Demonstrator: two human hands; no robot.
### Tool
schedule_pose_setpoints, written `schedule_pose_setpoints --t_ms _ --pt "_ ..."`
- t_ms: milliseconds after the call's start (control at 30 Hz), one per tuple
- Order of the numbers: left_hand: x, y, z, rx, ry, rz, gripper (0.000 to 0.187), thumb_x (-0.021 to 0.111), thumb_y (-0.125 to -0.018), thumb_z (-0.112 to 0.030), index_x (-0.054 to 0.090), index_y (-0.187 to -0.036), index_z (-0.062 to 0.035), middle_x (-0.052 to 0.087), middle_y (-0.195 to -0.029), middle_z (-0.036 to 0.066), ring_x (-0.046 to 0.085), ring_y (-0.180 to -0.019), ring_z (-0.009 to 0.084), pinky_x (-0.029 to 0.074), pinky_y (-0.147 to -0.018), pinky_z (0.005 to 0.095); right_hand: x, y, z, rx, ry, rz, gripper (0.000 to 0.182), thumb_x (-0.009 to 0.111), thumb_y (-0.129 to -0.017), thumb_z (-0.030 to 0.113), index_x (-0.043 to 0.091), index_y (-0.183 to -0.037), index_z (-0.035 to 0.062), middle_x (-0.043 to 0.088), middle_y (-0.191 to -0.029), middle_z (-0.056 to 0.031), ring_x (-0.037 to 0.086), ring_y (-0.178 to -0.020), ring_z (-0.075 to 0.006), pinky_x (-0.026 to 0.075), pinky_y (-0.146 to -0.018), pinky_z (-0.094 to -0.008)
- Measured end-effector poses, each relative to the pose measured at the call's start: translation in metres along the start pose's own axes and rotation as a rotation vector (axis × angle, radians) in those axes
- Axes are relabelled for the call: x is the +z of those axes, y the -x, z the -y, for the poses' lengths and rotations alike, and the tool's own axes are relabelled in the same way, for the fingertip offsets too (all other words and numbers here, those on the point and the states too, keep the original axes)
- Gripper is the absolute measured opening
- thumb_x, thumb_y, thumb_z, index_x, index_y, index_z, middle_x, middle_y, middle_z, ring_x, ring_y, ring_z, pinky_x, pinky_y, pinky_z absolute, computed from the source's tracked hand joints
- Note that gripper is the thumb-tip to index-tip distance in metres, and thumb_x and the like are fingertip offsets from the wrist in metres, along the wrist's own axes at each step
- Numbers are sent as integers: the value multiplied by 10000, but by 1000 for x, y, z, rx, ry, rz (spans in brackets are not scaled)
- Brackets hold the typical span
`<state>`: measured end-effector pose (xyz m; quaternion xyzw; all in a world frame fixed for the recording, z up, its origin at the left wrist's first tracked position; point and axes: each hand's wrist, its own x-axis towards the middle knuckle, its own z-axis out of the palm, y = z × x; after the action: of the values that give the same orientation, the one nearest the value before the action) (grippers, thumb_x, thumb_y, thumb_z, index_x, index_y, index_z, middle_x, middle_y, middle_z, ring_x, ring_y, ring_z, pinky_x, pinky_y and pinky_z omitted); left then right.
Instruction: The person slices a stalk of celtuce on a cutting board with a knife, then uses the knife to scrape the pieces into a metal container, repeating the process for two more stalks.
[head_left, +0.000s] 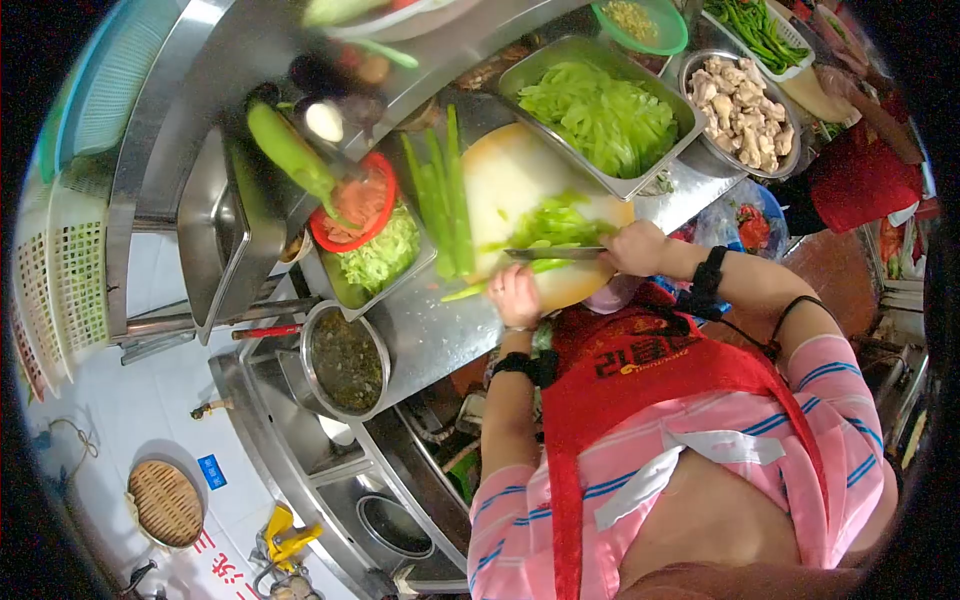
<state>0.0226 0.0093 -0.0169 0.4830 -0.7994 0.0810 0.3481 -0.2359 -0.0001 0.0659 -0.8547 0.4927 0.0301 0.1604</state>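
Note:
On the round cutting board [500,180], my right hand [635,248] grips a knife [555,253], its blade lying across the board from right to left. My left hand [515,295] is closed on a green stalk [464,291] at the board's near edge, its fingertips close to the blade tip. Sliced green pieces [560,220] are heaped just beyond the blade. Several long green stalks [440,200] lie at the board's left side. A metal tray of sliced green vegetable [598,115] overlaps the board's far right edge.
Left of the board are a red-rimmed basket [385,200], a tray of shredded greens [380,250] and a pot [345,360]. At right stands a bowl of pale brown chunks [742,112]. A co-worker's arm [878,118] shows at far right.

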Motion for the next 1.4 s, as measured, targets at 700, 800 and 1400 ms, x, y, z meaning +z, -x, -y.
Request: schedule_pose_setpoints --t_ms 700,800,1400 --pt "-4 -4 -7 -188 55 57 149 569 -791 -168 548 -909 -79 542 -946 89 485 -904 284 326 -827 413 6 3 0 42 -40 -48 347 479 -826 371 541 -824 29 575 -587 -161 582 -542 -341 461 -499 -442" --pt "-8 -2 -12 -190 -27 -9 147 572 -789 -177 554 -906 -91 538 -940 74 479 -902 274 314 -825 405 -17 6 -1 36 -15 57 344 487 -824 359 535 -823 18 572 -578 -156 582 -542 -336 460 -497 -440" --pt "1 7 -10 -181 -43 -74 124 591 -776 -188 572 -855 -94 528 -940 80 473 -872 271 323 -792 392 8 -3 -2 -27 34 -10 321 489 -813 359 543 -839 43 557 -546 -140 576 -511 -322 452 -482 -439"
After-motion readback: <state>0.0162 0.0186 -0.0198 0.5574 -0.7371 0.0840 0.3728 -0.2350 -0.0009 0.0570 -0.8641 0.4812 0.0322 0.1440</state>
